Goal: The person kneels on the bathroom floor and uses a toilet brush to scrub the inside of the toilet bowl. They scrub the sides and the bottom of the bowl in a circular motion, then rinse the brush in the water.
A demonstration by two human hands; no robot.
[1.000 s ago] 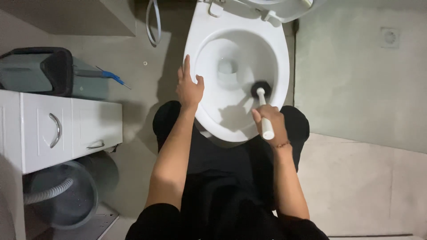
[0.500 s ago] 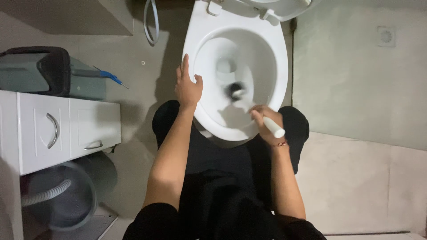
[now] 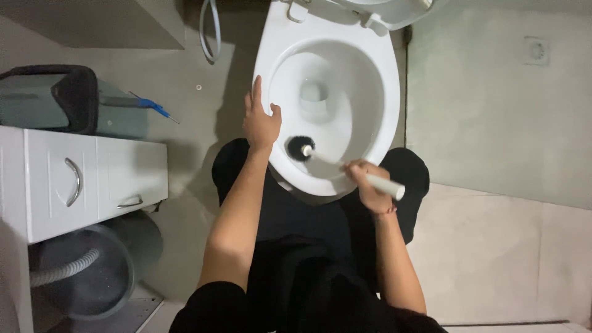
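Observation:
A white toilet bowl (image 3: 382,105) lies below me with its lid raised at the top. My left hand (image 3: 260,121) rests flat on the bowl's left rim, fingers spread. My right hand (image 3: 368,184) grips the white handle of a toilet brush (image 3: 345,165). The brush's black head (image 3: 300,148) presses against the inner near-left wall of the bowl. My dark-clothed knees sit just under the bowl's front edge.
A white cabinet with two metal handles (image 3: 80,182) stands at the left. Behind it sits a grey-green bin with a black rim (image 3: 49,98). A grey bucket with a ribbed hose (image 3: 86,271) is at lower left. A floor drain (image 3: 536,50) lies at the upper right.
The brush head has swept from the bowl's right side across to the near-left wall. My right hand tilted the handle out to the right. My left hand stayed on the rim.

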